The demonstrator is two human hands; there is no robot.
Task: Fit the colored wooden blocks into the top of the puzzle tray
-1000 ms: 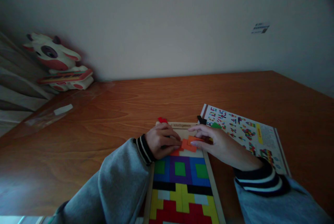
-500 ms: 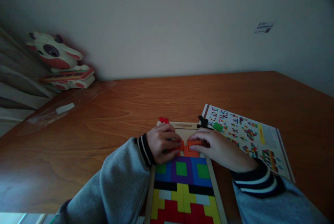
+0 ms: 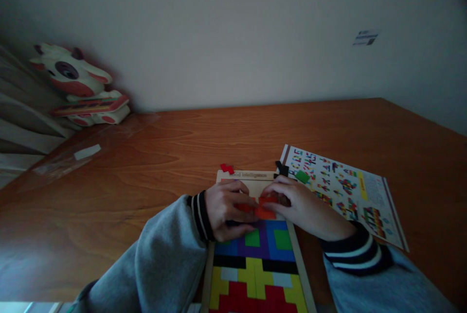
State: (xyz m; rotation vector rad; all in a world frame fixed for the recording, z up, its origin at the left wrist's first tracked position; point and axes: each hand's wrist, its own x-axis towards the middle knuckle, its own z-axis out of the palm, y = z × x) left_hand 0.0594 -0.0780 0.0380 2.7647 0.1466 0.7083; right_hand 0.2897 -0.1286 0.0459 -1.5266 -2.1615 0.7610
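A wooden puzzle board lies in front of me, filled in its lower part with yellow, red, black, blue, purple and green pieces. On its upper part, my right hand pinches an orange puzzle piece between thumb and fingers. My left hand comes from the other side, its fingers curled on an orange puzzle piece that is partly covered. The two orange pieces lie close together, just above the blue and purple row.
A red piece lies at the board's top left corner. Black pieces and a green piece are at the top right, by a printed pattern sheet. A cow toy with a keyboard stands at the table's back left.
My left thumb has moved down, away from the fingers, over the blue and purple row. My right hand stays at the orange piece, which has shifted slightly. The view has moved a little.
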